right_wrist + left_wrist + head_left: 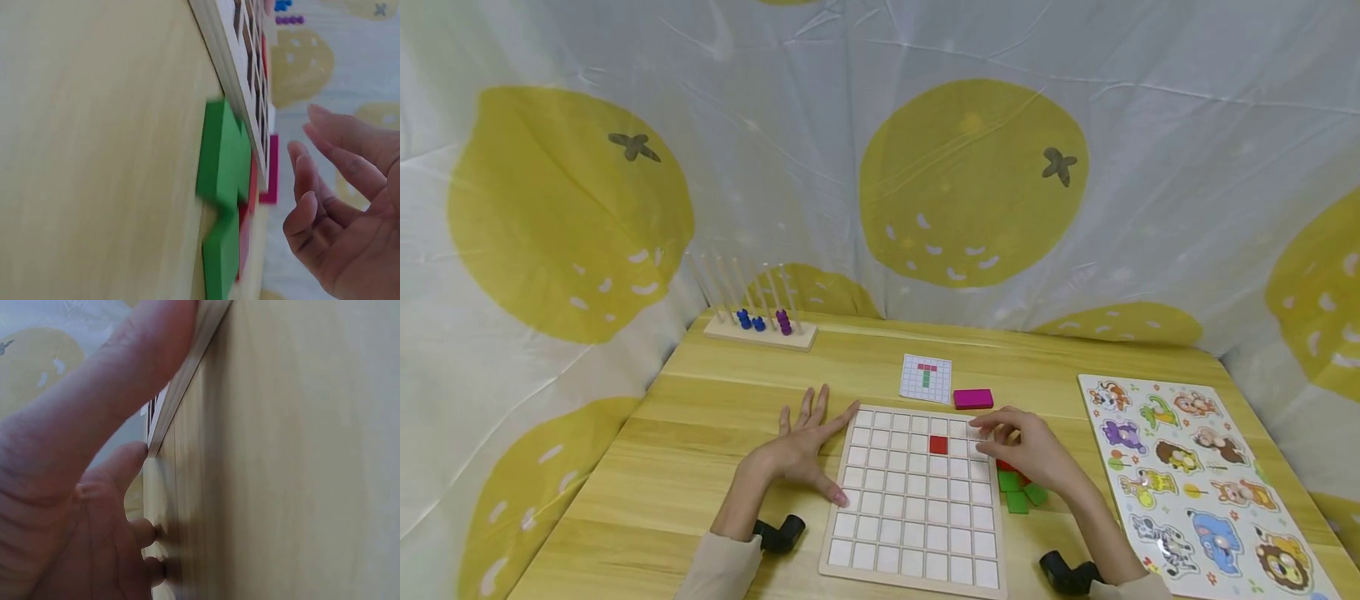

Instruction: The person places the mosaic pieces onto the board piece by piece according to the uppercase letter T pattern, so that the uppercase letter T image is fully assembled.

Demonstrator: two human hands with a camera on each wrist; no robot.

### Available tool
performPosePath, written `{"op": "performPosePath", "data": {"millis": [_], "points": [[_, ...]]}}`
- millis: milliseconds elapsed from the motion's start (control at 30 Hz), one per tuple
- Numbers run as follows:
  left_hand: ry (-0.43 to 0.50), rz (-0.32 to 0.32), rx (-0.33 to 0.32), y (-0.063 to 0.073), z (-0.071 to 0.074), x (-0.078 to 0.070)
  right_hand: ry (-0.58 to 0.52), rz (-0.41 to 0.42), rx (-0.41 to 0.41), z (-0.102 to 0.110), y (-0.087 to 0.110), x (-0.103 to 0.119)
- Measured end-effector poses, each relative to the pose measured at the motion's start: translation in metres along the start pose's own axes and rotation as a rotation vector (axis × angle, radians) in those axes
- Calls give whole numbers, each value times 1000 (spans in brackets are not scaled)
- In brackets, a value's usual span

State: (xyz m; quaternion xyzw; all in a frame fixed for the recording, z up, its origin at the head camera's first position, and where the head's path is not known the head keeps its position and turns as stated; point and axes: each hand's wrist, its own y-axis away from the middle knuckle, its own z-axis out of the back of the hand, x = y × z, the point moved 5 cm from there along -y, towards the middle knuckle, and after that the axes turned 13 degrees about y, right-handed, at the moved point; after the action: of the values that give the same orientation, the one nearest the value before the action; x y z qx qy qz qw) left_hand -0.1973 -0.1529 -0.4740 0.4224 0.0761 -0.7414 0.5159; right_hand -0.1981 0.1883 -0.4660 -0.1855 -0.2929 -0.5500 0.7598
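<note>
A wooden grid board [917, 500] with white squares lies in front of me. One red tile [938, 445] sits in its upper part. My left hand [796, 450] spreads its fingers at the board's left side, the thumb on its edge and the index finger at the far corner. Over the upper right of the board hovers my right hand [1026, 446], fingers bent loosely and thumb apart, nothing visible between them. Green tiles [1017, 502] and red tiles [252, 181] lie beside the board's right edge, partly hidden below the right hand in the head view.
Behind the board lie a pattern card [914, 392] showing a red and green T and a magenta block [973, 399]. A peg stand [760, 333] with blue and purple beads stands at the back left. An animal puzzle board [1195, 467] lies to the right.
</note>
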Motion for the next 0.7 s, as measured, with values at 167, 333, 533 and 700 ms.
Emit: {"op": "performPosePath", "data": {"millis": [167, 333, 533, 700], "points": [[0, 6, 2, 0, 0, 1, -9, -43, -32, 18, 16, -21], [6, 7, 5, 1, 0, 0, -52, -33, 11, 23, 26, -38], [14, 3, 8, 0, 0, -2, -118, 20, 77, 23, 30, -44], [12, 4, 7, -1, 0, -2, -129, -3, 86, 20, 29, -42]]}}
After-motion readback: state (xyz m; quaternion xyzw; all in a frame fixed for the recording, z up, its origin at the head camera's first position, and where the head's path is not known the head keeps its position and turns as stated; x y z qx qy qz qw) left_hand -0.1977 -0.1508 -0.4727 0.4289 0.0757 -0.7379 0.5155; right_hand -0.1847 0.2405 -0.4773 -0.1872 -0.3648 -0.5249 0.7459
